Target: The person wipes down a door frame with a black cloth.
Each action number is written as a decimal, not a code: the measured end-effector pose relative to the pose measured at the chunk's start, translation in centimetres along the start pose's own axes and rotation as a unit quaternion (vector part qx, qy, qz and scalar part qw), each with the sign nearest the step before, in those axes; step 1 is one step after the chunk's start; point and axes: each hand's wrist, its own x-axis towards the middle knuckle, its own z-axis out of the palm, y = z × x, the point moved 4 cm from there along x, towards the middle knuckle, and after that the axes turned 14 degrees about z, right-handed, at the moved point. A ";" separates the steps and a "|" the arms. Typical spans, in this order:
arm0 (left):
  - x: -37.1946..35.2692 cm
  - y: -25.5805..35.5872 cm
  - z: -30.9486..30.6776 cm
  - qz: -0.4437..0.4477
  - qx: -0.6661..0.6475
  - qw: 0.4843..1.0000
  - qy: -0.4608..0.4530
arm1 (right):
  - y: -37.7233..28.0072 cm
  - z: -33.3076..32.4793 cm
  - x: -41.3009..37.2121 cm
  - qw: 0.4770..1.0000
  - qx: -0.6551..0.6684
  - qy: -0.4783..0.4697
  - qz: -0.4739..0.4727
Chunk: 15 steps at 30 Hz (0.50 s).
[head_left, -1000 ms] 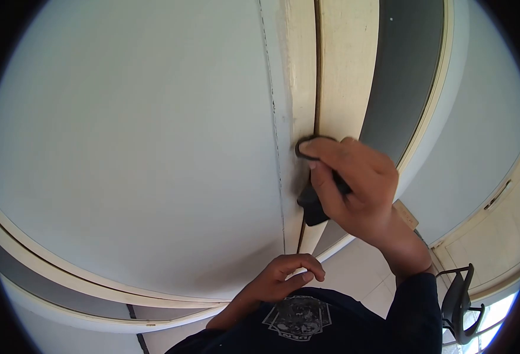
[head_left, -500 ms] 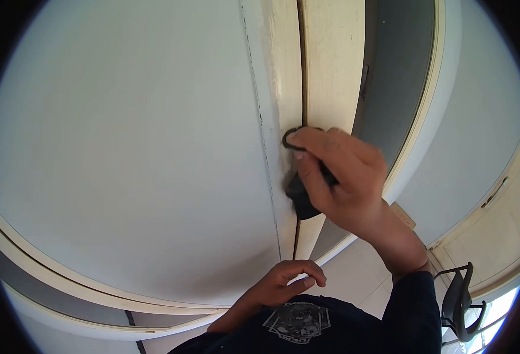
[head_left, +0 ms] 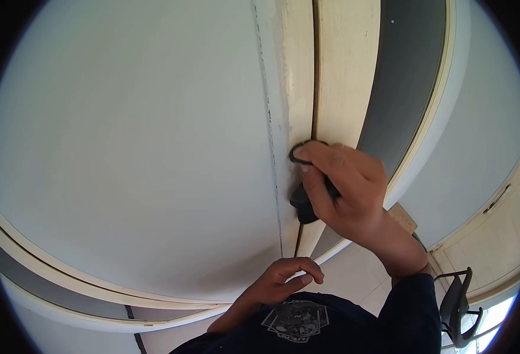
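Observation:
My right hand (head_left: 348,186) pinches a black ring-shaped piece (head_left: 295,154) between thumb and index finger, against the cream wooden frame (head_left: 345,65). Below the ring, a dark object (head_left: 305,206) hangs under the hand, partly hidden by the fingers; whether it is joined to the ring I cannot tell. A dark vertical gap runs down the frame behind the hand. My left hand (head_left: 289,280) is low in front of my chest, fingers curled loosely, thumb apart from the index finger, with nothing visible in it.
A wide pale grey wall panel (head_left: 136,130) fills the left. Right of the frame is a dark grey pane (head_left: 404,71). A dark chair (head_left: 459,307) stands at the lower right, near a cream door (head_left: 484,242) with a handle.
The frame and panel edge have shifted slightly right in view. The ring and my right hand's fingertips appear a little lower and further right. My left hand has hardly moved.

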 end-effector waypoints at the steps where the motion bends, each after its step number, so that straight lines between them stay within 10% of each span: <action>1: -0.1 0.0 0.0 0.001 -0.001 1.000 0.004 | 0.0 -0.1 -0.5 1.000 -0.005 -0.012 0.019; 15: 0.8 -0.4 0.5 -0.013 -0.018 1.000 0.008 | 1.4 0.0 -2.2 0.998 -0.011 -0.057 0.029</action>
